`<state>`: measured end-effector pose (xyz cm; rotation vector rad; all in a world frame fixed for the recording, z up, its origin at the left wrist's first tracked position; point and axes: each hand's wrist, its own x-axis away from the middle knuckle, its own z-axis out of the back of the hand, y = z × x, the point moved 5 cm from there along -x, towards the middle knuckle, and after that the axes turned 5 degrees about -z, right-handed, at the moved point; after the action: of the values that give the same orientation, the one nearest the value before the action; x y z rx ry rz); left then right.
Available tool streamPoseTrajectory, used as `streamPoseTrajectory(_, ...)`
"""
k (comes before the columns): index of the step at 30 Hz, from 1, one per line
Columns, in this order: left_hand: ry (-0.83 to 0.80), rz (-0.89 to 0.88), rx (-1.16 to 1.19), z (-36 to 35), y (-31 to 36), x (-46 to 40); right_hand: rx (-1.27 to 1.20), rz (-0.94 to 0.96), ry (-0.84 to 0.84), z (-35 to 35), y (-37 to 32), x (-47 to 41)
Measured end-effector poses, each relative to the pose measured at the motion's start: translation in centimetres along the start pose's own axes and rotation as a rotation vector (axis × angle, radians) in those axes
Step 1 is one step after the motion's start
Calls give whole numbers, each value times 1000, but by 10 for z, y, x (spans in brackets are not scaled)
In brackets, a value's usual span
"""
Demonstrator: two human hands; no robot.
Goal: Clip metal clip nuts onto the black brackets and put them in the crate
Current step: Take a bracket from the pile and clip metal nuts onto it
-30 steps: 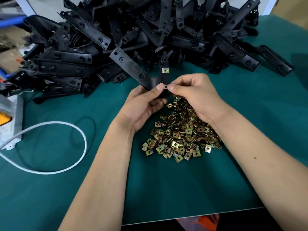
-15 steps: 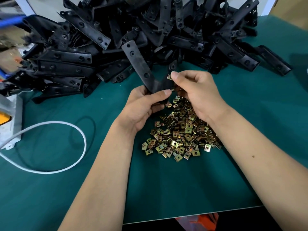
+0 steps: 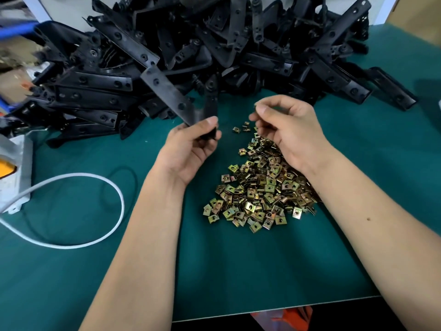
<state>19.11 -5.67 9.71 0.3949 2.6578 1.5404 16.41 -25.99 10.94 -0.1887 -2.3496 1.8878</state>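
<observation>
Bracket (image 3: 176,101) gripped by left hand (image 3: 191,149), right hand (image 3: 286,130) now drawn apart from it, fingers loosely curled, empty

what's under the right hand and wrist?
The right hand hovers over the far end of the clip nut pile on the green mat. Nuts beneath the wrist are hidden.

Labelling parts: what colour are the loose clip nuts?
Brassy yellow-gold metal clip nuts, clearest in the head view.

the right hand (image 3: 288,130) has let go of the bracket (image 3: 177,101) and drawn away.
</observation>
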Motion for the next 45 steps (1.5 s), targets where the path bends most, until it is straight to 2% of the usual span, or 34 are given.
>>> streamPoseTrajectory(8, -114, 51, -215, -17, -8, 5, -54, 89, 10, -15, 1, 7)
streamPoseTrajectory(24, -141, 63, -331, -22, -6, 7, -139, -12, -38, -19, 2, 10)
streamPoseTrajectory(33, -137, 101, -488, -23, -7, 7, 9, 59, 34, -18, 3, 9)
streamPoseTrajectory(39, -122, 66, -461, -25, -12, 6, 31, 52, 27, -17, 5, 8)
streamPoseTrajectory(45, -279, 142, -203, -28, -13, 10, -85, 60, 4, -15, 0, 6)
